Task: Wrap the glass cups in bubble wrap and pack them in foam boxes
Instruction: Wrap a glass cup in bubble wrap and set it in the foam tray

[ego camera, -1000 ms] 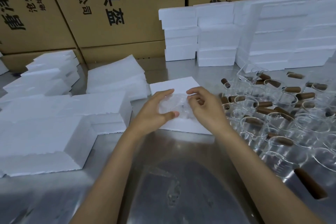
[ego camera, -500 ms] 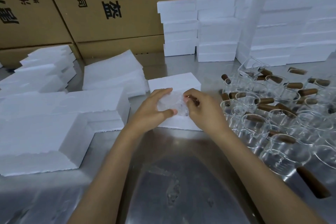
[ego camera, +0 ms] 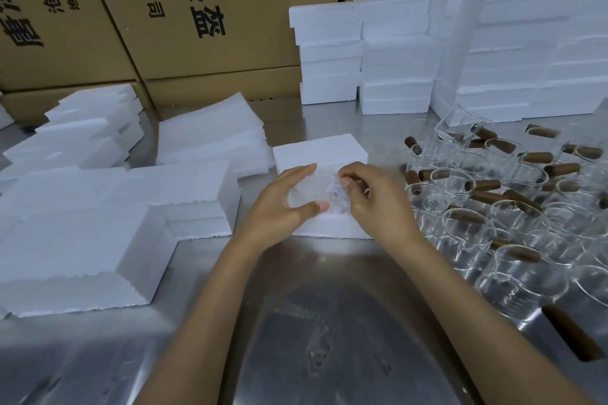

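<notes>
Head view: we hold a bubble-wrapped glass cup between both hands, directly over the open foam box on the steel table. Our left hand cups the bundle, fingers along its far side and thumb curled under the near edge. Our right hand pinches the loose wrap at the bundle's right end with curled fingertips; we cannot tell whether the cup's handle is tucked inside.

Risks, as we judge them:
- The wrap could spring open if the right-hand pinch releases before the bundle seats in the box; the film looks slick and holds no crease.
- The bundle could catch on the box rim and chip the foam, which is soft and crumbly, with ragged torn edges on the foam slabs left of our left hand.
- Our right forearm lies close to the unwrapped glass cups packed just right of the right hand; a sideways sweep could knock them together.

Materials: the cups are thin, clear, round-walled, with brown cylindrical handles. Bubble wrap sheets lie stacked beyond the left hand, translucent and pillowy. Stacked foam boxes stand well beyond both hands, matte white and blocky.
</notes>
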Demonstrator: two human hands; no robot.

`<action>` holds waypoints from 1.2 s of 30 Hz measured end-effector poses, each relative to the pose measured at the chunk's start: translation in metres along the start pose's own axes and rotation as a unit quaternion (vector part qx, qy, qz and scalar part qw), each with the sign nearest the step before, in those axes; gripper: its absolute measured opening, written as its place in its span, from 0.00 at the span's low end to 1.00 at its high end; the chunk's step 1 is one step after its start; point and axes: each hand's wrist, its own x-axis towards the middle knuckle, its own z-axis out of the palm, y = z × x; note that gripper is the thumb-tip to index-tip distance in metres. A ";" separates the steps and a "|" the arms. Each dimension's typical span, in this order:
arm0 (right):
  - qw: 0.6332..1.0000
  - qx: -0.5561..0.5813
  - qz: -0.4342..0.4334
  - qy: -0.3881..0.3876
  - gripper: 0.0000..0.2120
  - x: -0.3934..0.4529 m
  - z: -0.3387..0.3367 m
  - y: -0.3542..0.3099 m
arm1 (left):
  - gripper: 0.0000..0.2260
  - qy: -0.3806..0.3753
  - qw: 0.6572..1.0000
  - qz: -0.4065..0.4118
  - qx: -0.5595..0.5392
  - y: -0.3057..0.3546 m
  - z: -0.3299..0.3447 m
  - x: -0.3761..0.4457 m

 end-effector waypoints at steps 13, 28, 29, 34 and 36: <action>0.998 -0.042 -0.023 -0.034 0.07 0.014 0.001 0.001 | 0.28 0.069 0.995 -0.014 0.066 -0.003 0.008 0.006; 0.956 0.059 0.269 -0.101 0.25 0.090 -0.012 0.018 | 0.21 0.094 0.975 -0.182 -0.085 0.021 -0.017 0.039; 0.948 0.047 0.282 -0.139 0.26 0.093 -0.010 0.021 | 0.21 0.083 0.974 -0.194 -0.085 0.021 -0.016 0.042; 0.959 0.061 0.251 -0.120 0.19 0.098 -0.016 0.027 | 0.11 0.139 0.971 -0.149 -0.122 0.024 -0.014 0.041; 0.972 0.059 0.220 -0.063 0.19 0.100 -0.029 0.019 | 0.09 0.179 0.967 -0.105 -0.147 0.031 -0.022 0.038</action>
